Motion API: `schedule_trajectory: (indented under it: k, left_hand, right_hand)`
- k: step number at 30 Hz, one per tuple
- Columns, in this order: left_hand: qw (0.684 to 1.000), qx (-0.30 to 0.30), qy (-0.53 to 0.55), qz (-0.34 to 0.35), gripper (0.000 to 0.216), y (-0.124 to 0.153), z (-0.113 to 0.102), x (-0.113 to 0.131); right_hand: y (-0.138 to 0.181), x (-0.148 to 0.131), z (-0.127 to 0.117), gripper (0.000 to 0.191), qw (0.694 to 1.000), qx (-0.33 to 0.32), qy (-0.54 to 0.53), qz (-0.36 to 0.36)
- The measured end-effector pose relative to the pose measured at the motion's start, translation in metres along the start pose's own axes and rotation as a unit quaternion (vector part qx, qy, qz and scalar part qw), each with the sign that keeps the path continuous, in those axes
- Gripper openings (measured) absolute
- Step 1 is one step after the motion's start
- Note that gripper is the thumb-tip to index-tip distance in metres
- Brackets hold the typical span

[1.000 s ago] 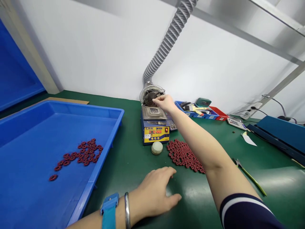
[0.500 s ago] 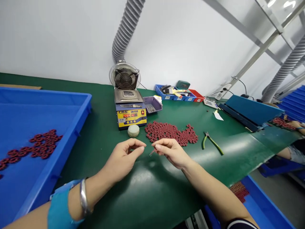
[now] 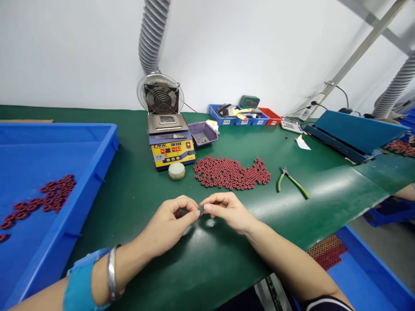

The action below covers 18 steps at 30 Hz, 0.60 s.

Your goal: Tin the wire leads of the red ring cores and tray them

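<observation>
Over the front of the green table, my left hand [image 3: 177, 220] and my right hand [image 3: 228, 211] meet fingertip to fingertip. Both are closed in a pinch on a small reddish part with thin wire ends [image 3: 201, 211], mostly hidden by the fingers. Just beyond the hands lies a loose single layer of small dark-red ring cores [image 3: 231, 173]. A round, pale, low tin [image 3: 177, 171] stands behind my left hand, in front of a yellow and blue solder pot unit [image 3: 173, 152] with lit red digits.
A large blue tray [image 3: 94, 181] with several red rings stands at left. Green-handled cutters [image 3: 293, 183] lie at right. Behind are a purple dish [image 3: 203, 133], small blue bins [image 3: 227, 121], and a blue folded panel [image 3: 356, 134]. Another blue tray [image 3: 359, 263] sits lower right.
My hands have come together. The small part, held by my right fingertips before, is now between both hands' fingertips. The camera view has shifted slightly.
</observation>
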<state>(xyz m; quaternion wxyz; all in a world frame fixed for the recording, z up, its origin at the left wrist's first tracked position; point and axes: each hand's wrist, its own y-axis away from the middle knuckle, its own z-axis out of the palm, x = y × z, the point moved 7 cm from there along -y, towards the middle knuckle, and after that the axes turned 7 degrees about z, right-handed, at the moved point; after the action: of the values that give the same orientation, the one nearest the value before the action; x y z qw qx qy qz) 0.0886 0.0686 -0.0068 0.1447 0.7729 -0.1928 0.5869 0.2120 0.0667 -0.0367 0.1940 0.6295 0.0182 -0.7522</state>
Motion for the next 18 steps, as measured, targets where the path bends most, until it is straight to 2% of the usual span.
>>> schedule_trajectory:
  k: [4, 9, 11, 13, 16, 18]
  left_hand:
    - [0.999, 0.035, 0.010, -0.009, 0.024, -0.003, -0.009, 0.000]
    - [0.990, 0.033, 0.100, -0.098, 0.020, 0.004, -0.004, -0.015]
    - [0.983, 0.011, 0.138, -0.121, 0.022, 0.009, 0.006, -0.019]
    - [0.980, -0.008, 0.158, -0.120, 0.025, 0.012, 0.016, -0.019]
    - [0.984, -0.001, 0.145, -0.105, 0.029, 0.014, 0.021, -0.018]
    - [0.988, 0.011, 0.125, -0.092, 0.032, 0.014, 0.019, -0.020]
  right_hand:
    - [0.001, 0.002, -0.004, 0.019, 1.000, 0.002, -0.006, 0.002]
    - [0.003, 0.001, -0.008, 0.019, 0.999, 0.024, -0.030, -0.030]
    - [0.007, -0.004, -0.007, 0.018, 0.996, 0.043, -0.020, -0.079]
    - [0.014, -0.012, -0.005, 0.015, 0.984, 0.078, 0.041, -0.155]
    - [0.029, -0.021, 0.008, 0.011, 0.939, 0.121, 0.180, -0.267]
    - [0.034, -0.023, 0.018, 0.013, 0.906, 0.127, 0.252, -0.314]
